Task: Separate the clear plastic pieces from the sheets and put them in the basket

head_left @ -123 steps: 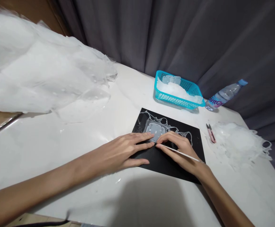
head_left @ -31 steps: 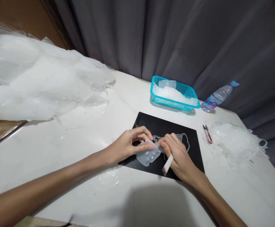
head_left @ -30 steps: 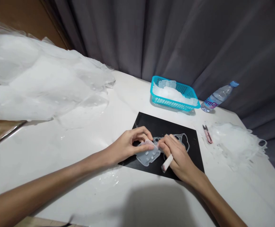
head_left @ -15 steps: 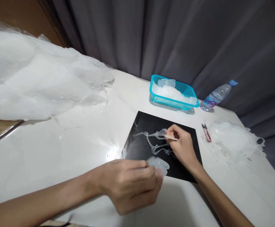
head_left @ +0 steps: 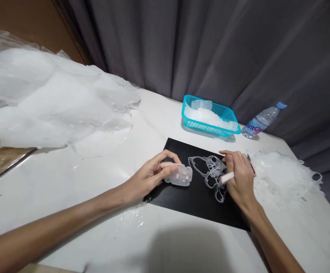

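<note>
My left hand (head_left: 156, 172) pinches a small translucent, soft-looking piece (head_left: 179, 175) with scalloped edges and pale blocks showing in it, over the left part of a black mat (head_left: 182, 204). On the mat's right side lies a tangled web of translucent trimmings (head_left: 207, 170) full of rounded holes. My right hand (head_left: 240, 178) is closed around a white pen-like tool (head_left: 227, 177), its pale end pointing left over the web. The fingers of this hand are at the web's right edge; whether they also grip it, I cannot tell.
A turquoise basket (head_left: 210, 131) of translucent pieces stands behind the mat, beside a water bottle (head_left: 264, 119). Thread snips (head_left: 251, 165), partly hidden by my right hand, lie near a heap of trimmings (head_left: 284, 172). Large translucent sheets (head_left: 53, 102) are piled at left.
My left hand has moved up and onto the mat with the translucent piece. My right hand has shifted right and down; the stretched web now lies bunched on the mat's right side.
</note>
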`<control>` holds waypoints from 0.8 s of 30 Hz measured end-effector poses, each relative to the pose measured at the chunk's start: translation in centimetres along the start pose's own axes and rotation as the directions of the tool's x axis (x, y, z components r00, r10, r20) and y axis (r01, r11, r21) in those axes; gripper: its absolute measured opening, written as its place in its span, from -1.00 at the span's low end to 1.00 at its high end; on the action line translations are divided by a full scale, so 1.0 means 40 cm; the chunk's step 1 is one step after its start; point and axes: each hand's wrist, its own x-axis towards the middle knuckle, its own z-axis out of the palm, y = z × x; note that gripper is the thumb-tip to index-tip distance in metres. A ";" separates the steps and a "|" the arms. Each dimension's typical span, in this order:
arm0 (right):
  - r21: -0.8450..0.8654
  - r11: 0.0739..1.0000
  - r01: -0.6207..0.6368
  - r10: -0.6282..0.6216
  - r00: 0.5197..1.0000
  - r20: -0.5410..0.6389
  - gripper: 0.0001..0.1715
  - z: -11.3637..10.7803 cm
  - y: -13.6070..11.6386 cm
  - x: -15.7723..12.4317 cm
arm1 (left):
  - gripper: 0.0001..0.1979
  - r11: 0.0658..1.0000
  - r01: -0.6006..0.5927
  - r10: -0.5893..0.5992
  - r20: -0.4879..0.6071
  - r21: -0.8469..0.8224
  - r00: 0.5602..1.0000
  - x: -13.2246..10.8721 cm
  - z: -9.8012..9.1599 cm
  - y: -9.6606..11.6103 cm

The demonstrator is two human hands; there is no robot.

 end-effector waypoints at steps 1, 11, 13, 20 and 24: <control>0.042 0.997 0.058 -0.057 0.998 -0.040 -0.57 -0.008 0.000 0.001 | -0.73 1.000 -0.015 0.015 -0.018 0.022 1.000 -0.002 0.000 0.002; -0.104 0.959 0.264 -0.222 0.926 0.304 -0.33 -0.070 0.032 0.010 | -0.67 0.997 -0.042 0.039 -0.051 -0.062 0.998 -0.002 0.002 0.006; -0.067 0.967 0.246 -0.195 0.883 0.427 -0.31 -0.054 0.041 -0.003 | -0.66 0.996 -0.041 0.037 -0.057 -0.073 0.998 0.000 0.000 0.007; 0.176 0.966 -0.190 0.115 0.923 0.366 -0.47 -0.155 0.107 0.041 | -0.68 0.985 0.032 -0.045 -0.070 -0.171 0.997 0.010 -0.001 0.004; -0.108 0.876 -0.470 0.427 0.859 -0.281 -0.39 -0.309 0.264 0.051 | -0.70 0.928 0.106 -0.128 -0.037 -0.356 0.991 0.016 0.011 0.012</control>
